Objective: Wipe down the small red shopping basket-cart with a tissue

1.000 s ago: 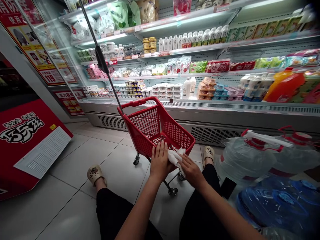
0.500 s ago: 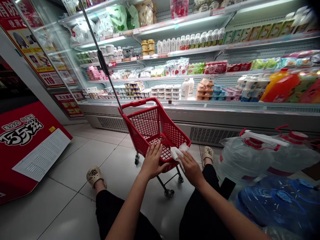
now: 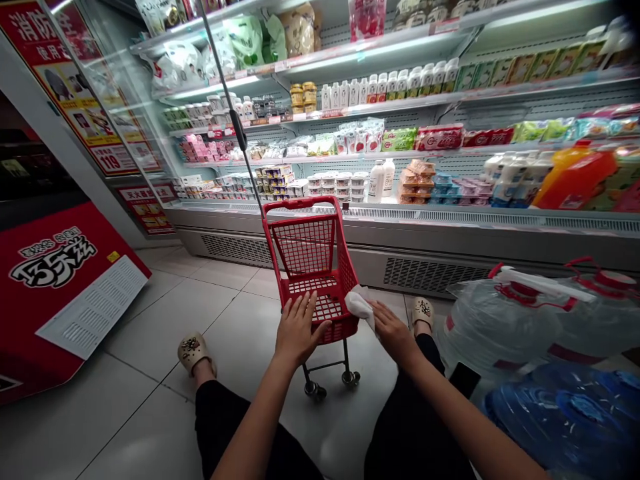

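Note:
A small red shopping cart [image 3: 305,247] with a mesh basket stands on the tiled floor between my legs. A thin dark pole rises from its handle side. My left hand [image 3: 299,328] rests against the near rim of the basket, fingers spread. Beside the basket's right near corner, my right hand [image 3: 393,330] holds a crumpled white cloth or tissue [image 3: 359,305], which touches the cart's side. The fingertips of my right hand are partly hidden behind the cloth.
A refrigerated shelf [image 3: 430,235] full of dairy and drinks spans the back. Large water bottles [image 3: 505,320] and a blue water jug [image 3: 565,413] stand at right, near a dark phone [image 3: 465,380]. A red freezer [image 3: 65,287] stands at left.
The cart has swivelled so that its near end now faces me more squarely. My right hand and the cloth have shifted slightly right, along the cart's side.

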`<state>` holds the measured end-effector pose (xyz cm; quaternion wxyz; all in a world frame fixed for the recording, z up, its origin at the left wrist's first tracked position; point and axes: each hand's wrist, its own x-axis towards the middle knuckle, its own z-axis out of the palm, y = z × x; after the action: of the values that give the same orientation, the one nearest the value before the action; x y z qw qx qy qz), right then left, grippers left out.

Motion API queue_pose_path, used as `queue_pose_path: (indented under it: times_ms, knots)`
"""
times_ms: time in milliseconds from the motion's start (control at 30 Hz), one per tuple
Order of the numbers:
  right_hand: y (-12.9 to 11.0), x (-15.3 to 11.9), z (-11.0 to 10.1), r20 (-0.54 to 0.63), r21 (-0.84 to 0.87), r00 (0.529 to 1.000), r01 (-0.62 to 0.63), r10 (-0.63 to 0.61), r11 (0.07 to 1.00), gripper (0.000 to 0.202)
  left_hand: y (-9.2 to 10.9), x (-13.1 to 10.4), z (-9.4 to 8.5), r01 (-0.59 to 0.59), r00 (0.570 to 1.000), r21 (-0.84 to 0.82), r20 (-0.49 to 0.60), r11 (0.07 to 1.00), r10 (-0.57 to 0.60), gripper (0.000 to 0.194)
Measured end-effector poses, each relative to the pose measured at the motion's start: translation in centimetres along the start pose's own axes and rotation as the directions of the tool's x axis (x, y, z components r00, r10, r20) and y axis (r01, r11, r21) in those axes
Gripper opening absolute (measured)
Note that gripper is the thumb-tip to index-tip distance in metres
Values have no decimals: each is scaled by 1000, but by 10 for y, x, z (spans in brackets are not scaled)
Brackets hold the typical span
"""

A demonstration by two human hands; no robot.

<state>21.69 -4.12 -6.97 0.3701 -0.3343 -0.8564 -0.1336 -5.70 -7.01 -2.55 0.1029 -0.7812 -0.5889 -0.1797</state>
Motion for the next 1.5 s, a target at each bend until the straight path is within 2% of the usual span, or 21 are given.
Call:
queue_pose_path:
  times_ms: [67,133,200,267,333,433,567,667,767,867,1033,1233,1300,1367,1433,1500]
  knots:
    - [-10,1,2,-4,7,1000,-17,17,1000,54,4,1,3,41,999,6,1,999,-41,80]
    - [-31,6,8,-5,38,1000,19,-19,999,48,11,0,6,56,998,6,1,998,-56,80]
    - [-51,11,13,-2,75,997,79,-79,994,41,18,-1,8,28,1000,-4,5,1000,-28,76]
    - [-60,14,15,2,91,993,115,-116,989,41,19,-3,8,-18,1000,-16,12,1000,18,75]
    - [-53,12,13,16,88,991,128,-130,988,48,15,-5,5,-55,998,-25,16,998,55,76]
    - [-23,0,4,35,71,994,101,-104,992,62,6,-6,1,-86,996,-33,19,996,87,76]
    - [17,-12,-15,-21,-6,993,-115,114,993,72,3,-6,-1,-90,996,-45,19,995,91,75]
    - [25,-6,-26,-84,-53,971,-231,226,972,82,4,-5,-2,-89,996,-49,15,995,90,75]
    - [10,5,-22,-44,-45,990,-138,136,989,93,6,-5,-3,-91,996,-48,19,995,92,75]
    - [-13,9,-6,32,12,996,-88,88,996,95,8,-4,-5,-93,995,-49,24,995,94,73]
    - [-43,9,11,78,64,986,-150,145,987,84,9,-5,-7,-89,996,-48,18,995,90,72]
    - [-70,23,9,125,102,992,14,-26,995,68,3,-7,-7,-97,995,-57,4,994,97,72]
    - [-64,21,9,130,108,988,68,-82,992,67,-1,-9,-7,-114,993,-63,6,991,115,73]
    - [-47,16,9,144,113,983,100,-116,989,69,-4,-10,-8,-129,991,-67,10,989,130,73]
    - [-26,11,7,145,123,986,64,-82,990,74,-5,-11,-8,-137,990,-73,12,988,138,72]
    - [-7,8,6,130,142,991,-23,4,990,79,-4,-10,-8,-142,990,-81,10,987,143,72]
